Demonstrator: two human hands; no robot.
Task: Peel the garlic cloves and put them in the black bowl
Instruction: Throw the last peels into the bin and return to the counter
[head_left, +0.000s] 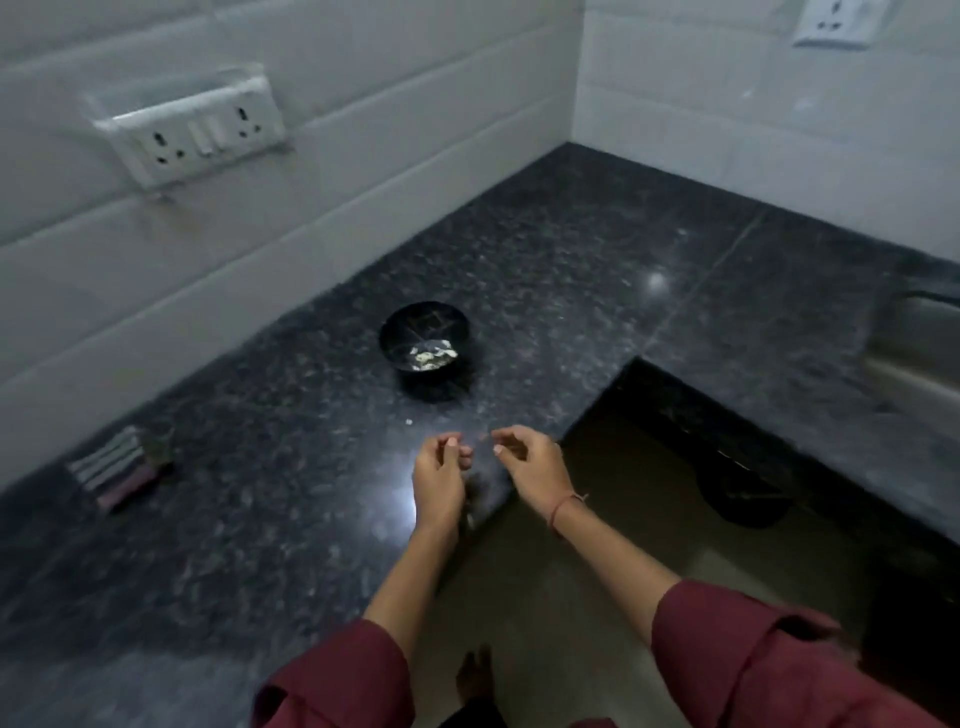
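Pale garlic cloves (432, 355) lie in the black bowl (400, 332) on the tabletop (260, 467). Nearer me, left hand (440, 470) and right hand (525, 457) curl their fingers; whether they pinch anything I cannot tell. I judge cloves light and slippery: pinch the ends.

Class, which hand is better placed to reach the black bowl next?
Probably left: the left hand is nearly in line with the black bowl; the right hand sits farther to the side.

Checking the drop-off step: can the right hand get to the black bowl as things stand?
Likely yes: the right hand hovers near the counter edge, and nothing stands between it and the open black bowl.
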